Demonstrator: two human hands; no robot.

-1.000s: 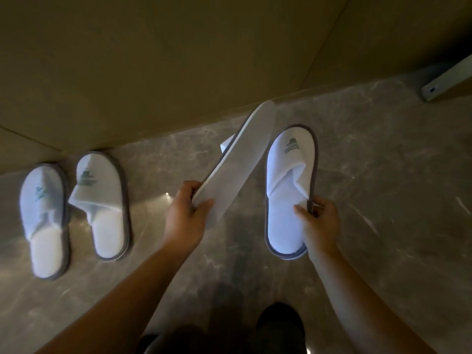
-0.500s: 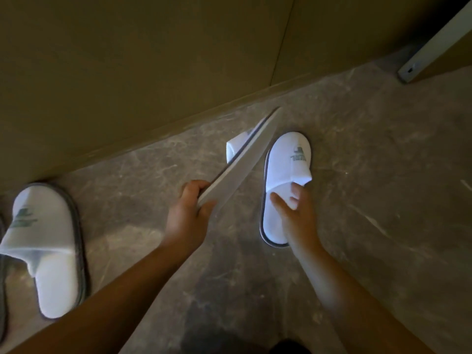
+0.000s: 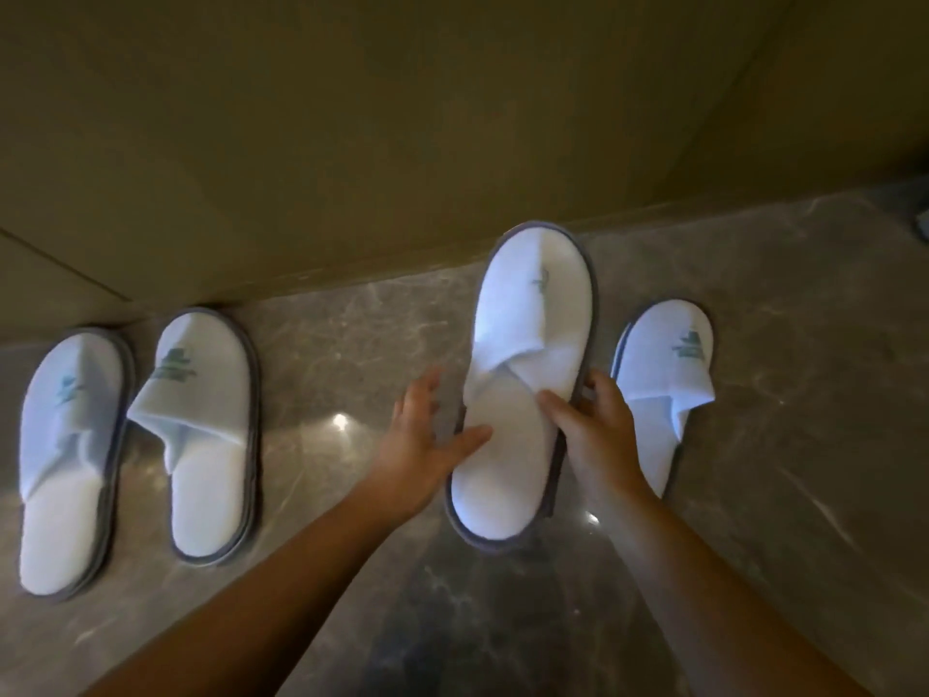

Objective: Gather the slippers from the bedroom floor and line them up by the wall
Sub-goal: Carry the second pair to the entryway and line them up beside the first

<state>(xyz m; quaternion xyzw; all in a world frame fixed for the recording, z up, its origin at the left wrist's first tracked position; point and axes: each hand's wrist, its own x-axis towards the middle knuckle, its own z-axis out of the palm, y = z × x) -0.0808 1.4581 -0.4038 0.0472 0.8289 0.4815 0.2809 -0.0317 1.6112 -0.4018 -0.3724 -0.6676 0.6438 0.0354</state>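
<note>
Several white slippers with grey rims are in view, toes toward the tan wall (image 3: 402, 143). Two lie side by side at the left: one slipper (image 3: 65, 460) at the far left and a second slipper (image 3: 206, 435) beside it. A third slipper (image 3: 528, 374) sits upright in the middle, looking larger and nearer to me than the others. My right hand (image 3: 598, 430) grips its right edge, thumb on the insole. My left hand (image 3: 422, 440) has its fingers spread, thumb touching the insole's left side. A fourth slipper (image 3: 663, 389) lies on the floor to the right.
The floor (image 3: 804, 445) is grey-brown polished stone with bright light reflections. The wall's base runs along the slippers' toes. A dark object (image 3: 922, 218) shows at the right edge.
The slipper held sole-up in my left hand is now turned upright between both hands. My right hand left the right slipper and took this one. The view shifted left.
</note>
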